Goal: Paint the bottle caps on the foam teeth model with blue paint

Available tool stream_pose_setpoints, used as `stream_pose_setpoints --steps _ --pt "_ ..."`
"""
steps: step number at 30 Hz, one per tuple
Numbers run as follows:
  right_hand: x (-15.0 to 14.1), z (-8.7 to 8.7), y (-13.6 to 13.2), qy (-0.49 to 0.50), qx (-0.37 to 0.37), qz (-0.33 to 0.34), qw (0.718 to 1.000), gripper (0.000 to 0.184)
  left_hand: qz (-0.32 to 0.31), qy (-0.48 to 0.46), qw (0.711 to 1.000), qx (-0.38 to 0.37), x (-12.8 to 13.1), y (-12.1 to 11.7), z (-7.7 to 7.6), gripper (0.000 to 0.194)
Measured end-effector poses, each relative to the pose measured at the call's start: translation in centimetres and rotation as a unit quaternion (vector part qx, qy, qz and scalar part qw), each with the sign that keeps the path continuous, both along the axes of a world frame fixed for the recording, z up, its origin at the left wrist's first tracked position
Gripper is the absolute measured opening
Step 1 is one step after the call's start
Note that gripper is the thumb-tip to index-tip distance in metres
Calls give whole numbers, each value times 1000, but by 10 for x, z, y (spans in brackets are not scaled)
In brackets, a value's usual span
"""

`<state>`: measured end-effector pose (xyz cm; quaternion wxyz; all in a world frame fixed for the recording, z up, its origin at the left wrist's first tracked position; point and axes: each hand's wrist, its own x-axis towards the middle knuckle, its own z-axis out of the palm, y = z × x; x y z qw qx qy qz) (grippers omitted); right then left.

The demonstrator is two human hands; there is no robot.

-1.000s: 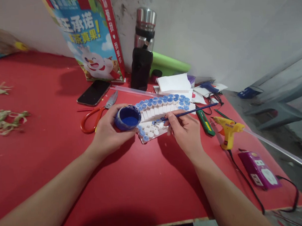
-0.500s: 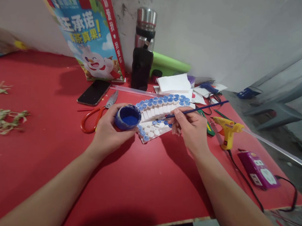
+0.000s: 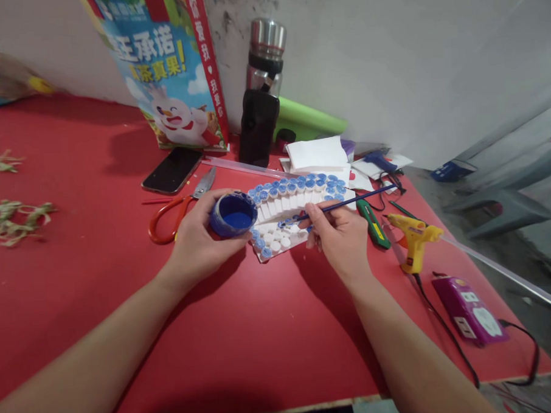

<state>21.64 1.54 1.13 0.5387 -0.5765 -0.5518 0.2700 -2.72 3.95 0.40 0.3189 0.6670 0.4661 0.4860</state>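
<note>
My left hand [image 3: 199, 234] is wrapped round a small paint jar [image 3: 234, 215] with blue paint inside and smears on its rim. In my right hand [image 3: 338, 234] is a thin blue paintbrush [image 3: 348, 204], its handle slanting up to the right. The brush tip reaches small round pieces on a white model [image 3: 267, 209]; whether it touches them I cannot tell. Blue tops cover the model's back row and left edge, while several round pieces [image 3: 275, 245] at the front are white. My right fingers hide part of the model's right side.
Orange-handled scissors [image 3: 166, 220] and a phone [image 3: 172, 169] lie left of the model. Behind stand a steel bottle [image 3: 268, 39], a black phone-like object [image 3: 258, 125] and a printed bag [image 3: 174, 83]. To the right are a green cutter [image 3: 374, 225], yellow glue gun [image 3: 414, 237] and purple box [image 3: 467, 311].
My right hand and the brush have shifted left, bringing the tip further left over the front pieces. My left hand keeps the paint jar in the same place.
</note>
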Motion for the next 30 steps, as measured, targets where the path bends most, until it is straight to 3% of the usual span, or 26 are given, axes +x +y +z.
stream_pose_setpoints --steps 9,30 --pt "1 0 0 -120 50 -24 991 36 -5 2 1000 6 -1 1 -2 56" --pt "1 2 -1 -99 52 -6 994 36 9 12 1000 1 -1 2 -1 56"
